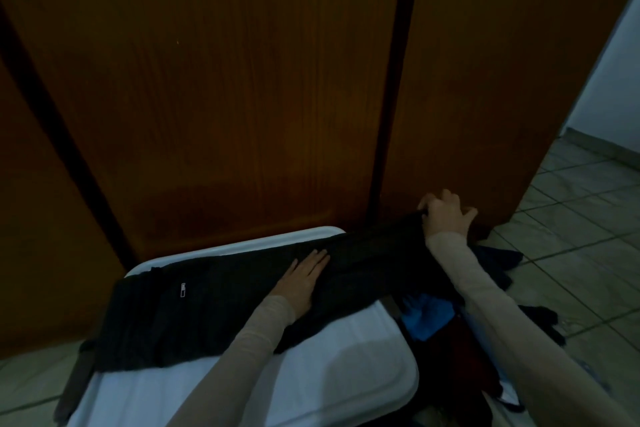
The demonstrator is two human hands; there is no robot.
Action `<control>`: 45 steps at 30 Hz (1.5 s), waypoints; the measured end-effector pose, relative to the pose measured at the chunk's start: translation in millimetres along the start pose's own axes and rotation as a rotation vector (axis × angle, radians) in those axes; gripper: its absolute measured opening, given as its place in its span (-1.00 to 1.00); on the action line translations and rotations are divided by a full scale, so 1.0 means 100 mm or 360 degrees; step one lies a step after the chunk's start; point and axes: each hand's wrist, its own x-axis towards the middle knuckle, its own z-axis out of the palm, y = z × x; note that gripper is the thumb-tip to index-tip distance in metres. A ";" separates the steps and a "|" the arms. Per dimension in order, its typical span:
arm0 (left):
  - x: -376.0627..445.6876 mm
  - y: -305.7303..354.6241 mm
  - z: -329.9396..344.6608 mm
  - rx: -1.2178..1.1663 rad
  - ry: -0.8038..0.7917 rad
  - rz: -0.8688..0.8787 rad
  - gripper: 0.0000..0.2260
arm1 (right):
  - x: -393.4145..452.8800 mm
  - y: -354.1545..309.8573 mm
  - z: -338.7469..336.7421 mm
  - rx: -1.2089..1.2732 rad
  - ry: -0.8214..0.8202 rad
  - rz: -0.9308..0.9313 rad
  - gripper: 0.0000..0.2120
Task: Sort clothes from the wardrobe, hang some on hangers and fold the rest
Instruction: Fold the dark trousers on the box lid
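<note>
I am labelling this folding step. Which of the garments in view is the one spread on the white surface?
The long black garment, pressed by the left hand and gripped by the right hand; the blue garment lies bunched beside the white surface.

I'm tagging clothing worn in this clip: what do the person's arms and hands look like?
Both arms wear long, close-fitting beige sleeves of thin fabric, ending at the wrists. The left hand and right hand are bare: no gloves, and no rings, watch or bracelets show in this dim light.
</note>
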 end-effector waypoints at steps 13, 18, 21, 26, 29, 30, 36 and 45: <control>-0.21 -0.42 0.19 0.0064 0.0119 -0.0253 -0.03 | -0.72 -0.73 0.88 -0.0060 -0.0568 -0.0504 -0.34; -0.54 -0.67 0.17 0.0071 0.0159 -0.0404 0.00 | -0.97 -1.06 0.95 -0.0271 -0.0727 -0.0796 -0.35; -0.76 -0.82 0.17 0.0097 0.0165 -0.0484 0.08 | -1.14 -1.27 1.01 -0.0165 -0.0799 -0.0841 -0.31; -1.13 -1.01 0.10 0.0056 0.0167 -0.0595 0.14 | -1.32 -1.49 0.97 -0.0178 -0.0884 -0.0913 -0.30; -1.32 -1.05 0.07 0.0079 0.0156 -0.0625 0.18 | -1.46 -1.61 0.90 -0.0165 -0.0930 -0.0992 -0.27; -1.37 -1.05 0.05 0.0093 0.0139 -0.0629 0.20 | -1.50 -1.64 0.89 -0.0160 -0.0940 -0.1009 -0.25; -1.73 -1.08 -0.09 0.0214 -0.0068 -0.0521 0.25 | -1.76 -1.82 0.81 -0.0160 -0.0998 -0.1159 -0.30; -2.15 -1.06 -0.31 0.0383 -0.0231 -0.0505 -0.20 | -1.93 -1.80 0.74 0.0052 -0.1184 -0.1375 0.12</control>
